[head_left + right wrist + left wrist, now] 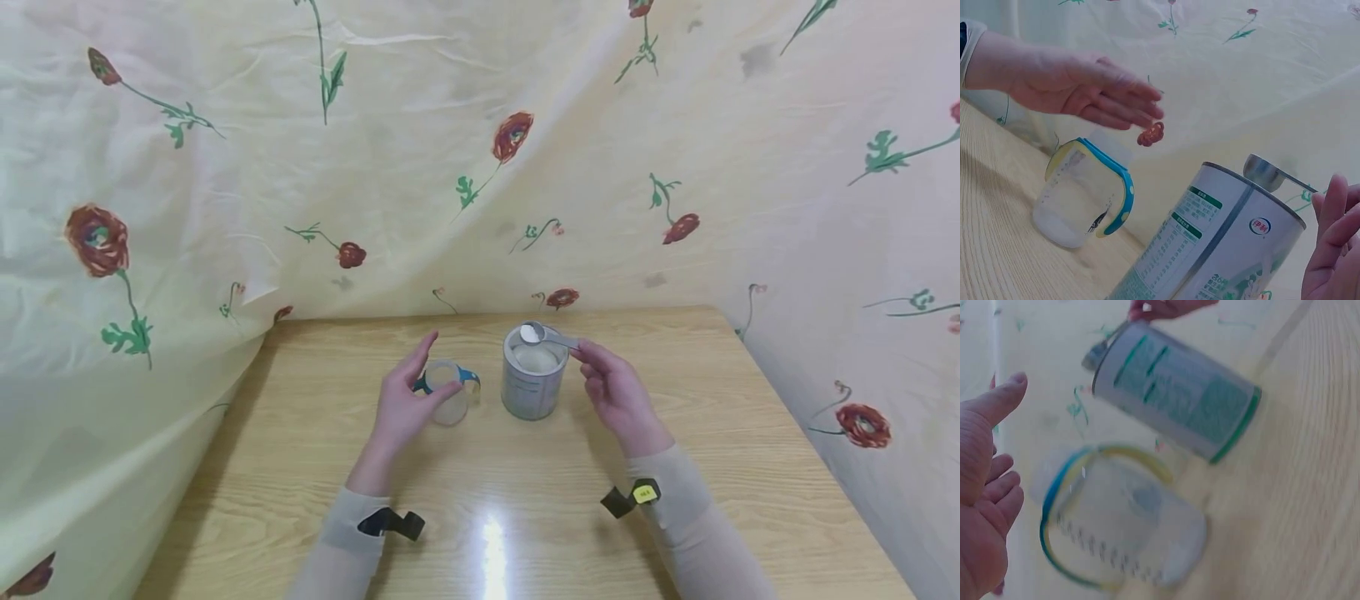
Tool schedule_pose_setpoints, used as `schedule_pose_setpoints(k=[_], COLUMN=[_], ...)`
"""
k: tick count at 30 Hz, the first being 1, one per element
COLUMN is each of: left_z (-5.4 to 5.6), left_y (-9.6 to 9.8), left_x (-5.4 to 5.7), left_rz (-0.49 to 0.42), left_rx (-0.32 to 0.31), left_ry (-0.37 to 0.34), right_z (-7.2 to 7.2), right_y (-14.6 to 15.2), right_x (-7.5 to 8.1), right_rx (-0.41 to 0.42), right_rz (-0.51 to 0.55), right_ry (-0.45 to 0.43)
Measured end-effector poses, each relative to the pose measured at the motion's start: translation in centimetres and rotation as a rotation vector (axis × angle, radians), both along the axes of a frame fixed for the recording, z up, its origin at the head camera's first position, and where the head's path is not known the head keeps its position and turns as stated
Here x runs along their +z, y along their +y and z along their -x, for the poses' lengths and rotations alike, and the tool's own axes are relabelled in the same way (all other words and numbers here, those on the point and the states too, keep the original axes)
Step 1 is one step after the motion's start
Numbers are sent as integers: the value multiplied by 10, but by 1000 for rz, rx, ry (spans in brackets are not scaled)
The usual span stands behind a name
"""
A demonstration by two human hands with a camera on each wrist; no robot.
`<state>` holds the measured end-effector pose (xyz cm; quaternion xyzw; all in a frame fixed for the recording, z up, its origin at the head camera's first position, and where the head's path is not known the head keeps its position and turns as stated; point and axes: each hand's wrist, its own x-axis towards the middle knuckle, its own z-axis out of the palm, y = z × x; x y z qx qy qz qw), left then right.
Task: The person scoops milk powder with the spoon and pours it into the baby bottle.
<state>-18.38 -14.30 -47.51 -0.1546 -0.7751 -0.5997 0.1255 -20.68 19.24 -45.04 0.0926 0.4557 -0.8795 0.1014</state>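
Note:
My right hand (pixel 618 396) pinches the handle of a metal measuring spoon (pixel 532 333), whose bowl holds white powder. That bowl is over the mouth of a white-and-green milk powder tin (pixel 529 398), which stands upright with pale powder inside. To the left of the tin stands a clear baby bottle (pixel 1069 209) with blue-and-yellow side handles, its top uncapped. My left hand (pixel 405 400) is close by the bottle, fingers straight and thumb apart. In the right wrist view this left hand (pixel 1094 94) shows above the bottle, its palm holding nothing.
Bottle and tin stand toward the back of a light wooden table (pixel 480 483). A cream cloth (pixel 420 158) printed with red flowers hangs behind the table and along its sides. Both forearms reach in from the front, each with a dark band (pixel 645 492) on its sleeve.

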Motion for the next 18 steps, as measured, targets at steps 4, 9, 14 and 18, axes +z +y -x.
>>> schedule_pose_setpoints(k=[4, 9, 14, 18], left_z=[2, 6, 9, 12], left_y=[-15, -26, -31, -31], left_x=[-13, -28, -38, -42], left_rz=[-2, -6, 34, 75], left_rx=[-9, -39, -41, -37], left_ry=[-20, -76, -111, -121], right_z=[-3, -6, -8, -11], right_y=[-5, -13, -23, -29], right_x=[3, 6, 7, 10], right_rx=[-6, -18, -22, -20], right_rz=[-5, 15, 42, 73], right_ry=[16, 20, 28, 41])
